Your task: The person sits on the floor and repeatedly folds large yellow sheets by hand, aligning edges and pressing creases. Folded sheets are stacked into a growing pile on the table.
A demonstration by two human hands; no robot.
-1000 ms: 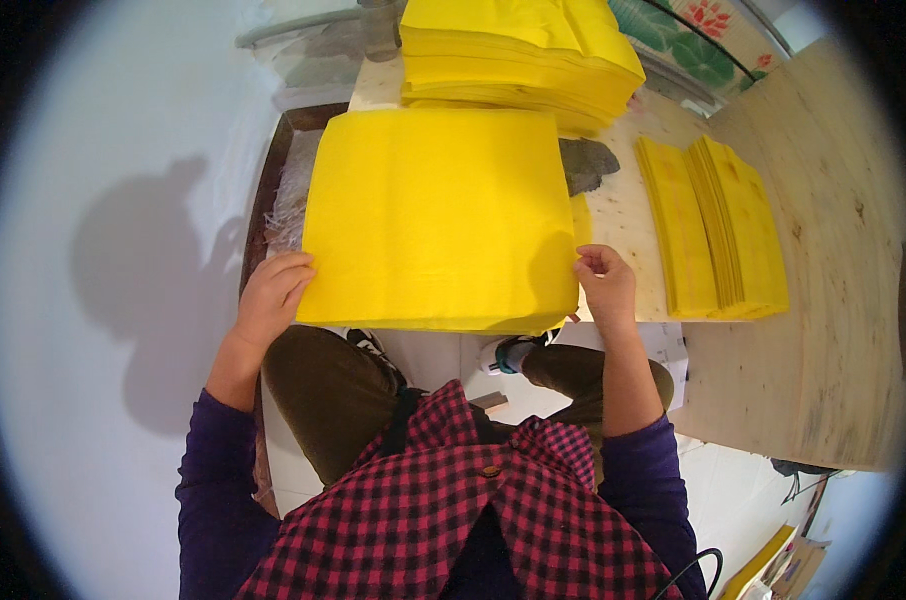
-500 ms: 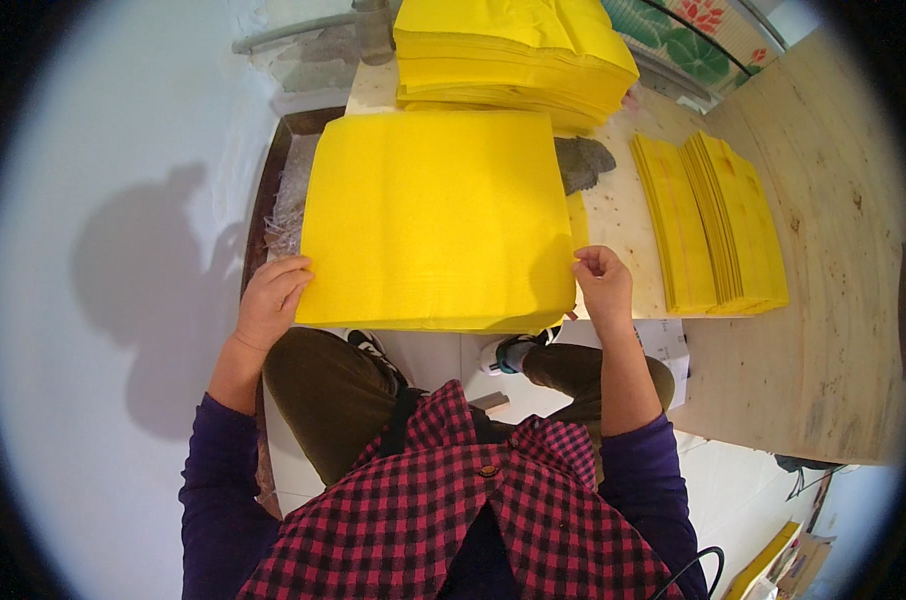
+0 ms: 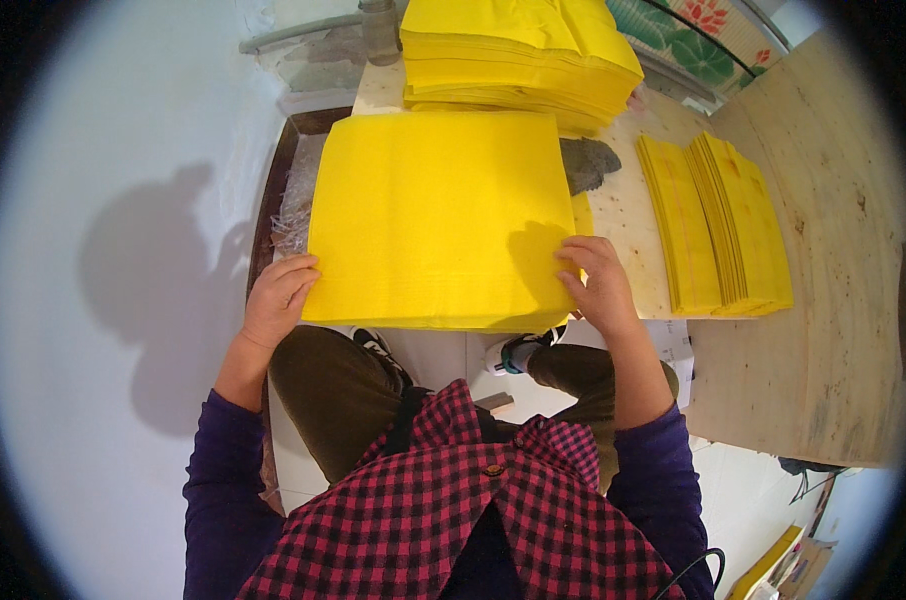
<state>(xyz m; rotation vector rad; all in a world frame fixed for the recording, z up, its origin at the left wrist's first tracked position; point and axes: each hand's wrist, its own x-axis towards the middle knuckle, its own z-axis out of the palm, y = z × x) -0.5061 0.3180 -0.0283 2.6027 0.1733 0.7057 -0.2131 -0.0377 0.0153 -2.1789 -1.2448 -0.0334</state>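
A flat yellow cloth-like sheet (image 3: 438,215) lies on top of a pile in front of me, its near edge reaching past the table's edge over my lap. My left hand (image 3: 280,293) pinches the sheet's near left corner between thumb and fingers. At the right edge, my right hand (image 3: 601,285) has its thumb and bent fingers apart, just over the sheet's border, and casts a shadow on it. What lies under the top sheet is mostly hidden.
Behind stands a tall stack of yellow sheets (image 3: 518,60). Two bundles of folded yellow pieces (image 3: 738,225) rest on the wooden table (image 3: 628,220) to the right. A grey rag (image 3: 590,163) lies between. A wooden board (image 3: 813,270) rises at far right; a white wall (image 3: 123,120) is at left.
My right hand has moved slightly up and inward over the sheet's right edge, its fingers parting from a pinch. The left hand keeps its hold on the left corner.
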